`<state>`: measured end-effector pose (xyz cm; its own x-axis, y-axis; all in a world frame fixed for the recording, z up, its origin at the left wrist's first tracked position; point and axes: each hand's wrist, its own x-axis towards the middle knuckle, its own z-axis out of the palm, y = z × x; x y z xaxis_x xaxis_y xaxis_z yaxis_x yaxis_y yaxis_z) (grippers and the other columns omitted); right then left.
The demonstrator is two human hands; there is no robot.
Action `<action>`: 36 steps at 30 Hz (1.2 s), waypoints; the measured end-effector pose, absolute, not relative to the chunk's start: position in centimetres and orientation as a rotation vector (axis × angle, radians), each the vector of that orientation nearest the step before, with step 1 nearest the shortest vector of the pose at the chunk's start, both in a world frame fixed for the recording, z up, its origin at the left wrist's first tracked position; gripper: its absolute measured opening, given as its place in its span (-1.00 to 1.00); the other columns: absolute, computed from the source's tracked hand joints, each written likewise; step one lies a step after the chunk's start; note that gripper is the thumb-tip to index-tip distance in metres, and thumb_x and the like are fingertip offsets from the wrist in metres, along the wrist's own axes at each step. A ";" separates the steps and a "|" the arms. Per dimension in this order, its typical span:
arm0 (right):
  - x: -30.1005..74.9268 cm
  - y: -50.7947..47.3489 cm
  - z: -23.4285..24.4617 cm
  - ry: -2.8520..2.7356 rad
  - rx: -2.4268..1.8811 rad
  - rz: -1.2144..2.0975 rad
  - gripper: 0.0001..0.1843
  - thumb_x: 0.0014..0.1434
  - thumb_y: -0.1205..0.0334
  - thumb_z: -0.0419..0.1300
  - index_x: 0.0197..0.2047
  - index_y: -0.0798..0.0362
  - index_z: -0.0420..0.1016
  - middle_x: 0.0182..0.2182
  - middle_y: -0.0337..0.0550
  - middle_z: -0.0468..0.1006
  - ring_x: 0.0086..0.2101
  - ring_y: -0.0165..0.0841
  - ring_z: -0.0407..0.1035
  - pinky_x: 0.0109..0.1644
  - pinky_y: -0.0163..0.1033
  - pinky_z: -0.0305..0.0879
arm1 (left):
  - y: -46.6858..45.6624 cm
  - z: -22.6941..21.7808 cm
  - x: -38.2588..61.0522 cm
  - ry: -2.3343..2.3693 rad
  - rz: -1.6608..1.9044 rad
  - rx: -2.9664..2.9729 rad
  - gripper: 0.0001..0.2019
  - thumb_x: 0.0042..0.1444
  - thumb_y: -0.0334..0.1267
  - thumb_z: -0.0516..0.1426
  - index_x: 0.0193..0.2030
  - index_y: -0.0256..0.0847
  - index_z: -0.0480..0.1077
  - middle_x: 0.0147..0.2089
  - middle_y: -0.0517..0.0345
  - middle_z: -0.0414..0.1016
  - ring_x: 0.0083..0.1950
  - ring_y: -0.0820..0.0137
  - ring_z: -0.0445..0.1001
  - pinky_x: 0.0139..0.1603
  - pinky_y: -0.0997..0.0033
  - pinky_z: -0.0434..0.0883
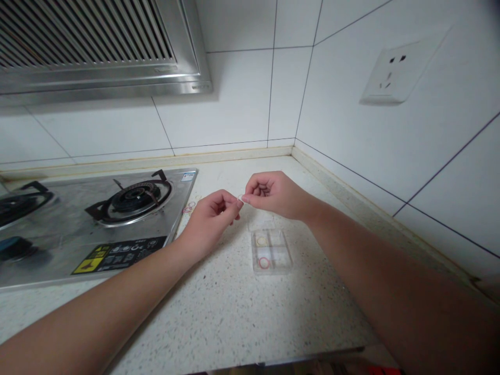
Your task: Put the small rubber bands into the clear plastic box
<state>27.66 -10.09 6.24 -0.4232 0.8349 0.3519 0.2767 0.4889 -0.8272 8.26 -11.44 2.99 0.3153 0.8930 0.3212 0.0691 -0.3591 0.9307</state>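
My left hand [213, 213] and my right hand [273, 194] meet above the speckled counter, fingertips pinched together on a small pale ring [240, 198] held between them. Just below and in front lies a small clear plastic box with compartments [272, 251]. One compartment holds a red ring [264, 262] and another a yellowish ring [261, 241]. A few more small rings [189, 208] lie on the counter by the stove's edge, left of my left hand.
A steel gas stove [78, 224] with black burners fills the left. White tiled walls meet in the corner behind. A wall socket [394, 75] sits on the right wall. The range hood [97, 47] hangs at upper left. The counter's front edge [273, 359] is near.
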 end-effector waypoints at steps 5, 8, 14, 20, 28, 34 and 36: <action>27.9 -9.9 6.1 -1.966 -0.915 0.885 -0.70 0.03 0.13 0.33 -0.37 0.21 0.41 -0.56 -0.32 0.31 -0.52 -0.67 0.11 -0.49 -0.50 0.02 | -11.2 2.7 8.3 0.878 1.140 1.711 -0.75 0.20 -0.08 0.23 -0.30 -0.24 0.40 -0.48 0.23 0.40 -0.52 0.56 0.25 -0.51 0.53 0.15; 28.0 -9.8 6.0 -1.973 -0.933 0.889 -0.69 0.02 0.11 0.33 -0.37 0.20 0.40 -0.56 -0.33 0.29 -0.52 -0.67 0.11 -0.48 -0.49 0.01 | -11.1 2.7 8.2 0.883 1.128 1.720 -0.75 0.21 -0.08 0.22 -0.30 -0.24 0.39 -0.47 0.24 0.40 -0.52 0.56 0.23 -0.51 0.54 0.15; 29.3 -9.7 6.7 -2.090 -1.077 0.897 -0.66 0.04 0.03 0.30 -0.33 0.17 0.42 -0.53 -0.31 0.31 -0.51 -0.65 0.12 -0.46 -0.46 0.03 | -11.2 3.0 8.3 0.914 1.067 1.751 -0.77 0.26 -0.12 0.13 -0.29 -0.25 0.40 -0.44 0.21 0.42 -0.48 0.54 0.26 -0.50 0.53 0.17; 32.0 -9.5 7.8 -2.396 -1.433 0.912 -0.62 0.09 -0.06 0.23 -0.28 0.13 0.48 -0.53 -0.29 0.35 -0.53 -0.63 0.10 -0.46 -0.41 -0.02 | -11.1 2.9 8.1 0.970 1.042 1.823 -0.78 0.30 -0.15 0.07 -0.28 -0.24 0.42 -0.42 0.20 0.44 -0.43 0.50 0.31 -0.46 0.50 0.20; 32.1 -10.7 9.0 -2.670 -1.630 0.977 -0.65 0.07 -0.03 0.25 -0.25 0.10 0.53 -0.49 -0.26 0.40 -0.52 -0.63 0.12 -0.39 -0.37 -0.01 | -10.6 2.2 7.7 0.966 1.011 1.966 -0.76 0.33 -0.18 0.04 -0.27 -0.23 0.44 -0.39 0.21 0.46 -0.35 0.46 0.37 -0.31 0.45 0.29; 30.9 -11.2 8.8 -2.800 -1.681 0.961 -0.67 0.06 -0.01 0.24 -0.24 0.07 0.56 -0.45 -0.25 0.46 -0.50 -0.61 0.17 -0.37 -0.35 -0.01 | -10.6 2.1 7.8 0.967 0.984 1.990 -0.75 0.34 -0.17 0.04 -0.28 -0.22 0.44 -0.40 0.22 0.45 -0.35 0.45 0.38 -0.31 0.43 0.29; 30.7 -11.3 8.8 -2.829 -1.682 0.925 -0.67 0.05 -0.02 0.24 -0.24 0.06 0.57 -0.44 -0.24 0.47 -0.49 -0.59 0.19 -0.37 -0.35 -0.02 | -10.6 2.1 7.8 0.962 0.978 1.998 -0.75 0.34 -0.16 0.03 -0.28 -0.22 0.44 -0.40 0.22 0.45 -0.35 0.45 0.38 -0.30 0.43 0.29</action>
<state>30.68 -11.26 8.78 -0.4870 0.7246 -0.4875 0.8727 0.3816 -0.3046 7.83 -10.60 2.14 0.4379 0.8393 0.3222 0.3083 -0.4768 0.8232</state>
